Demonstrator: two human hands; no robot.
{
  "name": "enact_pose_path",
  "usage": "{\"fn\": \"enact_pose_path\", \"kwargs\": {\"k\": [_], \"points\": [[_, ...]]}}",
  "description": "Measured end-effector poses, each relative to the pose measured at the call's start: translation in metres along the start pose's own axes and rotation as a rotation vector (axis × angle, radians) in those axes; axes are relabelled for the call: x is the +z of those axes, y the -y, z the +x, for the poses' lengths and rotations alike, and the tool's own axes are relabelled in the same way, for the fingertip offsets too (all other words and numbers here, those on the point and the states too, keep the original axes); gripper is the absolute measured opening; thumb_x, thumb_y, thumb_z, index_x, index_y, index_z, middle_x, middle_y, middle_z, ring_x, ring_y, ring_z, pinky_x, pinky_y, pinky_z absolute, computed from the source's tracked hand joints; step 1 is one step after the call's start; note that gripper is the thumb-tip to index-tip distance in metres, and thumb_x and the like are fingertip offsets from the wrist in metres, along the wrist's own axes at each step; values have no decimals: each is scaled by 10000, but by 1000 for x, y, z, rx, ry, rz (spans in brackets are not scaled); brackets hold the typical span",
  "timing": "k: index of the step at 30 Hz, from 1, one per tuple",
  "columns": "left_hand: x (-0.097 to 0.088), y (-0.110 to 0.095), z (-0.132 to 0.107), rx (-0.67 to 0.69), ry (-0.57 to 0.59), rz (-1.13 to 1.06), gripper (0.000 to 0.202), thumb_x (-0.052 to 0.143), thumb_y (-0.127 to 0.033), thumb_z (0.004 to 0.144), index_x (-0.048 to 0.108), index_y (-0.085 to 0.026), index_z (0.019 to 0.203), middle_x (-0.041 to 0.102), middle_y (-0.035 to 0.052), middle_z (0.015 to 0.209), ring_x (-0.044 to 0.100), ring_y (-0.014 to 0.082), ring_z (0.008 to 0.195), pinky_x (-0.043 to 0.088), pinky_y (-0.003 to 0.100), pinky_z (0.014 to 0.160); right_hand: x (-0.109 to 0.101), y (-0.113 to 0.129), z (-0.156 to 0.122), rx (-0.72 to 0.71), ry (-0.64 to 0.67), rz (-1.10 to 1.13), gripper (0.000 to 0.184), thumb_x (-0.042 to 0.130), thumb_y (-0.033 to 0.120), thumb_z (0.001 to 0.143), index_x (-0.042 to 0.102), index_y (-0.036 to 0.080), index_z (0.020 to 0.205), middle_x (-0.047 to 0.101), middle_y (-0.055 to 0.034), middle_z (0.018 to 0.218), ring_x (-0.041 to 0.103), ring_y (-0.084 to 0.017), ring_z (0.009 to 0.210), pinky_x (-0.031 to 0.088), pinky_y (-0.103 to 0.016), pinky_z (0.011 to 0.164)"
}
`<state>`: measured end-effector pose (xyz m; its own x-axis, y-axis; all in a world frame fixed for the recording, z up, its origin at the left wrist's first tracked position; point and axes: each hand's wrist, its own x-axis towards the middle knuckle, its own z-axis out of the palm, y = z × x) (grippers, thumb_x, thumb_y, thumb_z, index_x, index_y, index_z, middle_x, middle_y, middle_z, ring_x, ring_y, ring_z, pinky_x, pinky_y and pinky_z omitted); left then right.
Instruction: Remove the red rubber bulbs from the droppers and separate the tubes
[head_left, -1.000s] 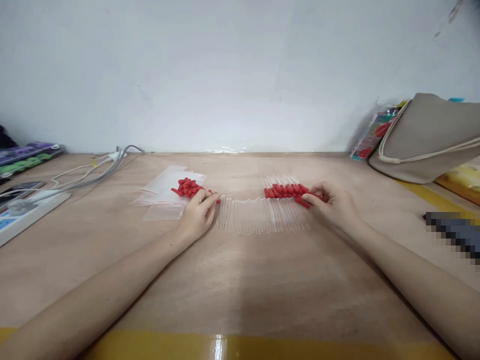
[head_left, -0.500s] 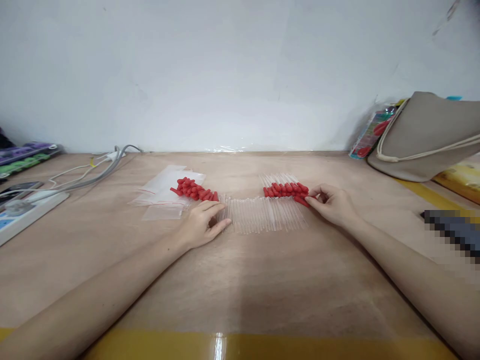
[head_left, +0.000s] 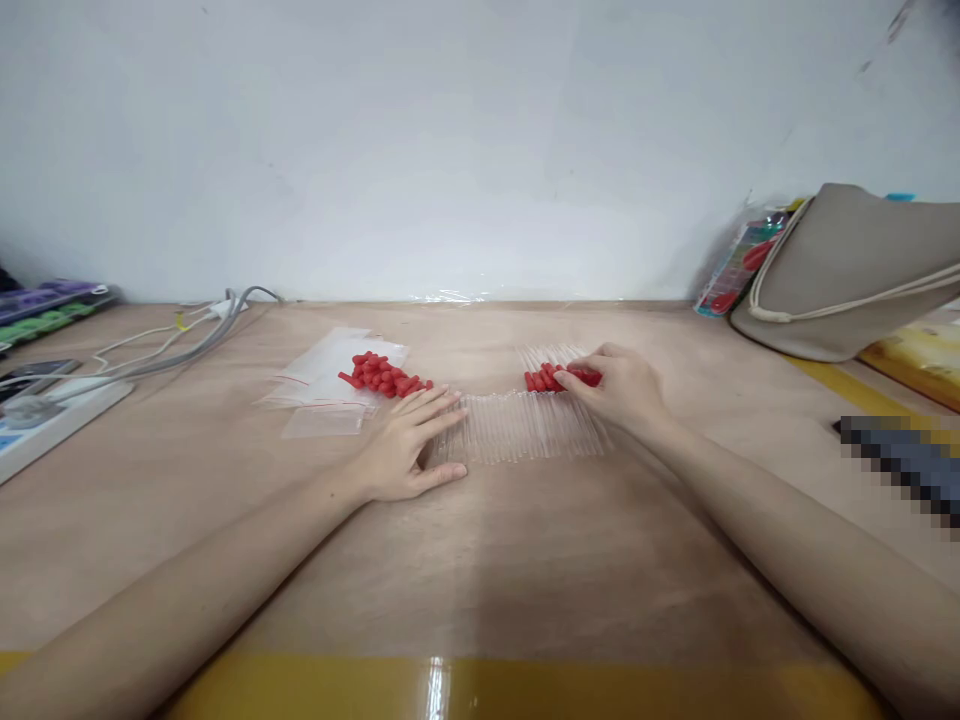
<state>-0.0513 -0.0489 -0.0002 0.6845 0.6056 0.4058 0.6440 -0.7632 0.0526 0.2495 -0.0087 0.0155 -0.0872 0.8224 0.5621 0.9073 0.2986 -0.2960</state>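
A row of thin clear tubes (head_left: pixel 517 430) lies side by side on the table. My left hand (head_left: pixel 409 445) rests over the row's left end, fingers spread and thumb apart. A pile of red rubber bulbs (head_left: pixel 379 373) sits just beyond it, partly on the plastic bags. At the row's far right edge are more red rubber bulbs (head_left: pixel 541 380), with thin clear tubes (head_left: pixel 551 356) reaching toward the wall behind them. My right hand (head_left: pixel 619 388) is closed on red bulbs there, thumb and fingers pinching; its fingers hide part of them.
Clear zip bags (head_left: pixel 322 375) are spread at the left. A power strip (head_left: pixel 60 425) with cables (head_left: pixel 195 345) lies farther left. At the right are a grey-brown drawstring bag (head_left: pixel 840 280), a bottle-like package (head_left: pixel 739 270) and a pixelated dark object (head_left: pixel 900 465).
My right hand has moved left and slightly away from me, over the right-hand red bulbs. My left hand's fingers have stretched out and spread farther over the tubes.
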Motion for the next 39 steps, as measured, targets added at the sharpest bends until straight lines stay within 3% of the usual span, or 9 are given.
{"fn": "enact_pose_path", "kwargs": {"k": [4, 10, 15, 19, 21, 24, 29, 34, 39], "points": [[1, 2, -1, -27, 72, -34, 498, 503, -431, 836, 476, -162, 1254, 456, 127, 1325, 392, 258, 1252, 357, 479, 1013, 9, 18, 14, 49, 86, -107, 380, 503, 493, 765, 662, 193, 595, 568, -72, 737, 512, -173, 669, 328, -275, 519], [2, 1, -2, -55, 57, -40, 490, 502, -437, 835, 487, -164, 1242, 463, 132, 1318, 425, 253, 1228, 355, 485, 1014, 18, 24, 18, 126, 163, -106, 346, 466, 400, 781, 679, 196, 601, 583, -84, 772, 525, -173, 634, 334, -281, 483], [3, -1, -3, -38, -38, -23, 433, 483, -385, 856, 501, -169, 1232, 444, 120, 1335, 376, 251, 1263, 339, 473, 1035, 16, 24, 20, 181, 38, -126, 308, 463, 343, 763, 697, 181, 649, 610, -92, 778, 547, -165, 606, 336, -273, 474], [5, 0, -3, -35, -139, 54, 402, 481, -323, 860, 497, -191, 1240, 452, 108, 1329, 366, 275, 1267, 350, 493, 1022, 6, 17, 15, 242, -24, 36, 266, 500, 365, 757, 711, 209, 718, 656, -63, 773, 567, -166, 613, 358, -266, 495], [5, -1, -1, -29, -223, 121, 436, 482, -285, 858, 449, -188, 1282, 443, 114, 1336, 345, 283, 1278, 347, 493, 1020, 2, 13, 5, 166, -2, 197, 245, 507, 359, 774, 711, 223, 785, 677, -39, 770, 582, -166, 642, 397, -270, 544], [6, -7, 6, 20, -327, 239, 491, 474, -233, 858, 369, -188, 1335, 417, 114, 1359, 298, 277, 1304, 304, 488, 1042, 1, 14, -19, -88, -23, 335, 220, 519, 348, 805, 699, 235, 863, 692, -26, 817, 591, -169, 718, 423, -307, 663], [8, -23, 20, 123, -283, 338, 433, 442, -212, 876, 406, -176, 1305, 430, 115, 1348, 347, 256, 1281, 289, 481, 1050, 8, 30, -54, -412, -156, 237, 158, 550, 293, 826, 687, 278, 903, 695, -9, 821, 554, -169, 776, 346, -362, 758], [11, -29, 22, 210, -295, 298, 209, 496, -240, 863, 613, -177, 1025, 594, 80, 1181, 473, 240, 1190, 324, 486, 1037, 12, 34, -59, -484, -157, 233, 152, 561, 273, 828, 673, 305, 925, 699, 29, 818, 545, -145, 763, 333, -345, 750], [13, -29, 22, 261, -342, 257, 136, 503, -160, 856, 619, -147, 925, 671, 55, 1031, 563, 211, 1088, 373, 444, 1020, 15, 39, -56, -581, -93, 171, 233, 554, 315, 826, 633, 245, 1034, 683, -17, 974, 577, -177, 879, 369, -381, 833]]}}
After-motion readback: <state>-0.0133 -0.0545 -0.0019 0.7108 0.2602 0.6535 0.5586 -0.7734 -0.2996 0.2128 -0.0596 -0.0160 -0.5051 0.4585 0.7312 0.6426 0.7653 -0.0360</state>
